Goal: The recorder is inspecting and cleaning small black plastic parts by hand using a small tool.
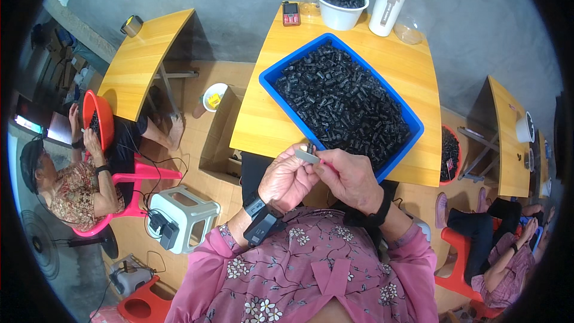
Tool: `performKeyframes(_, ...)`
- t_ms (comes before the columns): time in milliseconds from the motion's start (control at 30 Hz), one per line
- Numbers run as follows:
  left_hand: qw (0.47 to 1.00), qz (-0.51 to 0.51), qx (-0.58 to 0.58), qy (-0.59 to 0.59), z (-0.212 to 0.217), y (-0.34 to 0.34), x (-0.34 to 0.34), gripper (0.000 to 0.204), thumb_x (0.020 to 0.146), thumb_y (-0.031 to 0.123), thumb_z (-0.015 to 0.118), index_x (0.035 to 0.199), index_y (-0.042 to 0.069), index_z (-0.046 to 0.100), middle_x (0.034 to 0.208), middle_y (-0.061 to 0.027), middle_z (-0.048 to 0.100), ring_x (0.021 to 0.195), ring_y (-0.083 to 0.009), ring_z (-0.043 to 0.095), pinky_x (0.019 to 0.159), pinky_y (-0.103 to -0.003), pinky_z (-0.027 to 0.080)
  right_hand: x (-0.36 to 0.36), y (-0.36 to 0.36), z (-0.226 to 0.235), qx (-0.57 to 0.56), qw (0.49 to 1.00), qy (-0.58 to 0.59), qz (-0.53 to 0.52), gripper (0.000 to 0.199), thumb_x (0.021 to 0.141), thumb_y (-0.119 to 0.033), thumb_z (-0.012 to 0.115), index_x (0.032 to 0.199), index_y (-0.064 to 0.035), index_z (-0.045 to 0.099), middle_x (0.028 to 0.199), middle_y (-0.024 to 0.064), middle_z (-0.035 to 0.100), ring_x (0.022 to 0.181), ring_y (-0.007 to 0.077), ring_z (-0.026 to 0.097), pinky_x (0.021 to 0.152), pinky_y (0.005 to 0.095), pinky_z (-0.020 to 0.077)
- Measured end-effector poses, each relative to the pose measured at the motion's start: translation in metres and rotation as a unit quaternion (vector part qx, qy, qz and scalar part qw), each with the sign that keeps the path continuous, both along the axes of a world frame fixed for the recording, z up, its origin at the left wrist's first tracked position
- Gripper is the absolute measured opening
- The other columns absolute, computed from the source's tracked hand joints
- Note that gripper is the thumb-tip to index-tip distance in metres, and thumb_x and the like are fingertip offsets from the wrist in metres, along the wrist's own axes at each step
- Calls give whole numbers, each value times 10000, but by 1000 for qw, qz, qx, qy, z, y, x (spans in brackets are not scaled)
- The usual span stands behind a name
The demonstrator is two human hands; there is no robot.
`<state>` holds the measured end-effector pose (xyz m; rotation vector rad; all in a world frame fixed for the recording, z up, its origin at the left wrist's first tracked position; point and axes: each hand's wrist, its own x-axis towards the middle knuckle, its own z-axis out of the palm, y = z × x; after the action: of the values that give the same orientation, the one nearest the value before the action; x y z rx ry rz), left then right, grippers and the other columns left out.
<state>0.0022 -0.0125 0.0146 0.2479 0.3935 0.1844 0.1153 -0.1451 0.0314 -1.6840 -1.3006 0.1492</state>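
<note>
At the near edge of the table, my two hands meet in front of the blue tray (276,88). My right hand (353,179) is closed around a small knife (307,157) with a flat grey blade; a bit of red shows between the fingers. My left hand (286,178) is pinched together just left of the blade, fingertips around a small black plastic part (310,147), mostly hidden. Many similar black plastic parts (347,98) fill the tray.
On the wooden table (254,122) stand a white bucket (342,18) of black parts, a white bottle (390,3), a clear jar (408,30) and a phone (291,14). A cardboard box (221,137) and a grey stool (179,215) are at left. Co-workers sit on both sides.
</note>
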Motion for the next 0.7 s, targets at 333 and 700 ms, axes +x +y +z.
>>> performKeyframes(333, 999, -12, -24, -17, -3, 2, 1, 128, 966, 53, 542, 1082, 29, 588, 969, -43, 633, 832, -117, 597, 807, -276, 515, 3, 1, 0, 10, 1000, -1, 5, 163, 890, -125, 672, 1019, -73, 587, 820, 101, 657, 702, 293, 680, 580, 364, 532)
performKeyframes(700, 999, -17, -30, -36, -1, 3, 0, 140, 952, 34, 545, 1085, 16, 585, 961, -63, 635, 772, -127, 596, 701, -267, 499, 5, 3, -7, 18, 999, 23, 15, 176, 895, -131, 679, 1019, -55, 579, 758, 128, 640, 660, 308, 668, 559, 366, 516)
